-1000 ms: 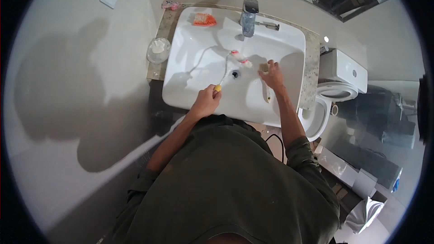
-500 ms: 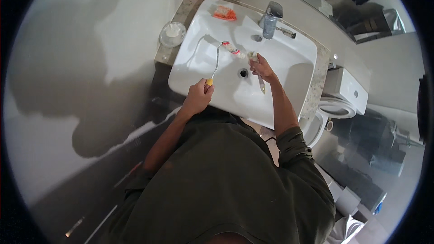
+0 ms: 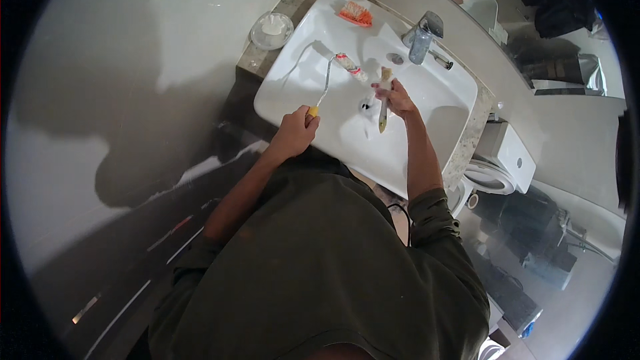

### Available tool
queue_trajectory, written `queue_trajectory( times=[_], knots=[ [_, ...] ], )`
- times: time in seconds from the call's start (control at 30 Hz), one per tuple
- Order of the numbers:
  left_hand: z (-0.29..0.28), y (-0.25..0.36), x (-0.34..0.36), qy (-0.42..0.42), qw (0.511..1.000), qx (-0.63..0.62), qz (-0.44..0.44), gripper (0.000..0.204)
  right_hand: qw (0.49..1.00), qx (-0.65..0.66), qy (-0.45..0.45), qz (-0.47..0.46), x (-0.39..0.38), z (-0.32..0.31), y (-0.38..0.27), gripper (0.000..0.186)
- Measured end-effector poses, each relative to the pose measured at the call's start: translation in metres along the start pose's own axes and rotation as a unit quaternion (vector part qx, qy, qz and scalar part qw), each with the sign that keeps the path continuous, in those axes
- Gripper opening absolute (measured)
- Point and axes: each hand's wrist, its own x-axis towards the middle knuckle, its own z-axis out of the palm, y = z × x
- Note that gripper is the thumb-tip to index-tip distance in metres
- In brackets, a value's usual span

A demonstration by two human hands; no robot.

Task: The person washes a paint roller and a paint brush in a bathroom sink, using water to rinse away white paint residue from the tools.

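Note:
My left hand is closed round the yellow handle of a small paint roller. Its bent wire leads up to a pale roller sleeve with red bands, held over the white washbasin. In my right hand is a paintbrush, gripped round its middle. The brush's pale bristles point toward the tap, and the handle end hangs toward me. A small gap separates bristles and roller sleeve. Below them shows the drain.
An orange scrubbing brush lies at the basin's back left corner. The grey tap rises from the back edge. On the stone counter sits a round dish with something white in it. A toilet stands to the right, and a mirror hangs behind.
My right hand has turned the paintbrush more upright and its bristles have moved away from the roller's end. Both hands keep their hold. The whole view has tilted slightly.

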Motion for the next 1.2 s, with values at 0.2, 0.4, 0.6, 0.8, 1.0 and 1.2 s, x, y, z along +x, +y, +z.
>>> queue_trajectory(
  times=[0.2, 0.4, 0.6, 0.8, 1.0, 1.2],
  knots=[
    [0.002, 0.009, 0.002, -0.016, 1.0, -0.02, 0.001, 0.028, 0.989, -0.084, -0.068, 0.104, 0.022, -0.048, -0.003, 0.033],
    [0.003, -0.007, -0.001, 0.006, 1.0, -0.02, 0.007, 0.028, 0.993, 0.02, -0.057, 0.103, 0.008, -0.003, -0.019, 0.039],
    [0.018, -0.006, 0.014, -0.056, 0.997, -0.031, 0.041, 0.027, 0.995, -0.081, 0.046, -0.019, 0.005, -0.042, -0.003, 0.033],
    [0.039, 0.022, 0.045, -0.163, 0.985, -0.023, 0.05, 0.028, 0.951, -0.216, 0.213, -0.057, -0.042, -0.041, -0.027, 0.039],
    [0.054, 0.03, 0.067, -0.132, 0.972, 0.112, 0.16, 0.027, 0.951, -0.212, 0.219, -0.044, -0.076, -0.068, -0.031, 0.039],
    [0.047, 0.019, 0.042, -0.061, 0.965, 0.177, 0.185, 0.026, 0.973, 0.045, 0.2, -0.102, -0.064, -0.008, -0.033, 0.04]
  ],
)
